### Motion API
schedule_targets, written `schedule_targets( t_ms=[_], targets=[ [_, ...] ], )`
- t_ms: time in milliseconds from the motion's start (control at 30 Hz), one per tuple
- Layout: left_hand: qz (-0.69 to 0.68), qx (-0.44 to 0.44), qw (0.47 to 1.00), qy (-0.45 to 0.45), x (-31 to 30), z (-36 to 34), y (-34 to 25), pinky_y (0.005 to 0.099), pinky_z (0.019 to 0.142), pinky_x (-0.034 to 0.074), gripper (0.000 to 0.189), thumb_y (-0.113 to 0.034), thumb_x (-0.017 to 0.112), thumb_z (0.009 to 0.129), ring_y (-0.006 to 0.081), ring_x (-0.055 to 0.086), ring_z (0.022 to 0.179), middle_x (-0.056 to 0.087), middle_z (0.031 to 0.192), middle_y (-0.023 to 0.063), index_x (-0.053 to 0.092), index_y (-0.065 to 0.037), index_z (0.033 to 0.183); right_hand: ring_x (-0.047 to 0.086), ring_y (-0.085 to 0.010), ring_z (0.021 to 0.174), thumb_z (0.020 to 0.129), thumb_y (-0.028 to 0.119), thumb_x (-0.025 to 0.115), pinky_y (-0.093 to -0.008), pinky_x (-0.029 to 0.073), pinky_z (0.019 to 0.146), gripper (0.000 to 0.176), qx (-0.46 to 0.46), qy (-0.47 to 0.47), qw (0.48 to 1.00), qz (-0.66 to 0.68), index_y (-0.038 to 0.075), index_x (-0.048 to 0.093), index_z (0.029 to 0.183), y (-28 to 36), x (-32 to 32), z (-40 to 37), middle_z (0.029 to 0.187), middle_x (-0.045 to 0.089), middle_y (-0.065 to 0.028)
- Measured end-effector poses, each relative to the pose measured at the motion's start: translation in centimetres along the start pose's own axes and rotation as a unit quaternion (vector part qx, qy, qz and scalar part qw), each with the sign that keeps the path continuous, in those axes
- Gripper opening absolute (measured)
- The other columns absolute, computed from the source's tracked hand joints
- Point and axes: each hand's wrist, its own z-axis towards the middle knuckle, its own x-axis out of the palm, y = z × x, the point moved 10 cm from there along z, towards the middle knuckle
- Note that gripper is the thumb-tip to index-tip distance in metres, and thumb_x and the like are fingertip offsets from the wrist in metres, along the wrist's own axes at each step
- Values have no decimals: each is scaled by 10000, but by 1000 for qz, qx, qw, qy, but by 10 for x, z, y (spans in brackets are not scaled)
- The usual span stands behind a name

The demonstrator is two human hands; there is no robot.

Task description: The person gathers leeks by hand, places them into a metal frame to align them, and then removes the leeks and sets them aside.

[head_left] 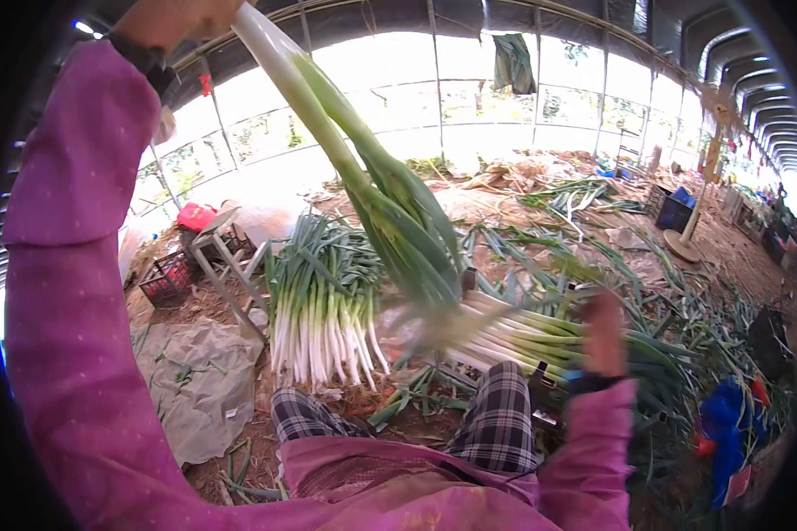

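My left hand (186, 19) is raised at the top left, partly cut off by the frame edge. It grips the white ends of a few long green onions (350, 168), whose green leaves hang down toward the middle. The leaf tips are smeared by motion. At the lower right, my right hand (604, 334) is blurred, so its fingers cannot be made out. It is beside a pile of green onions (522, 334) lying with white stalks to the left. Left of that pile, a bundle of trimmed-looking green onions (328, 310) has its white ends toward me.
A metal-framed stool (226, 252) and a dark crate (170, 279) stand at the left, near a grey sheet (199, 380). Loose leaves cover the ground to the right. Farther back are another crate (669, 211) and a post on a round base (682, 246). A blue bag (726, 425) lies at the right.
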Motion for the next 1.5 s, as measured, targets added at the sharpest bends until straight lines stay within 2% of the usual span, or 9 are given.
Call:
schedule_targets(
  t_ms=[33,167,200,467,800,1033,1267,1367,1500],
  targets=[
    [-14,-16,1000,-10,-5,2,6,352,738,543,129,-132,613,758,250,687,799,697,780,80,737,-155,785,606,-300,921,999,229,479,-370,497,851,288,95,-97,878,-459,-6,602,1111,1,-110,25,1020,657,-101],
    [-117,-90,965,-214,-49,-19,17,358,747,535,141,-86,623,750,256,678,809,695,801,90,732,-139,821,646,-240,1041,976,285,509,-369,523,893,344,-52,-445,855,260,9,616,1150,-34,-359,-37,1150,660,-145],
    [-151,-104,943,-279,-61,-27,25,360,749,533,147,-75,626,747,258,675,812,695,806,93,731,-135,830,666,-231,1026,974,274,522,-380,540,878,314,-41,-432,752,497,26,639,1126,-43,-359,-42,1152,674,-132],
    [-349,-36,866,-356,-86,-22,14,366,771,515,156,-38,633,741,263,654,841,678,838,101,714,-109,852,539,-357,1204,910,484,598,-437,504,919,709,95,159,895,406,-4,406,1387,123,57,-67,1293,545,-224],
    [-647,91,746,-129,3,44,-303,410,818,512,304,-84,625,766,313,659,907,696,984,111,696,-172,1048,211,-483,1397,691,663,713,-695,187,1106,1025,-173,-70,743,643,86,342,1453,122,-135,21,1510,281,-247],
    [-782,181,596,-20,-22,-53,-637,435,779,474,234,-77,529,824,288,637,887,623,890,86,657,-155,1004,543,-357,1146,827,590,639,-552,468,960,743,158,-361,804,446,103,454,1357,-117,-176,-39,1299,529,-133],
    [-747,309,578,117,38,-138,-821,424,793,459,255,-183,626,800,299,628,914,635,896,89,665,-163,1051,634,-293,954,888,574,586,-429,548,730,730,578,-244,723,290,40,398,1349,-290,-106,-142,1190,580,-191],
    [-775,331,525,121,36,-141,-805,416,767,450,313,-323,701,765,288,625,877,629,856,79,668,-161,1031,670,-267,858,884,369,669,-378,529,667,601,419,-148,888,-117,27,431,1316,-279,-147,-116,1181,604,-193],
    [-800,284,529,2,27,-115,-758,394,697,424,387,-471,723,741,254,604,747,588,770,43,667,-150,950,611,-278,1043,685,199,777,-488,439,925,578,52,33,850,-523,55,555,1198,-144,-71,-17,1181,607,-124]
  ],
)
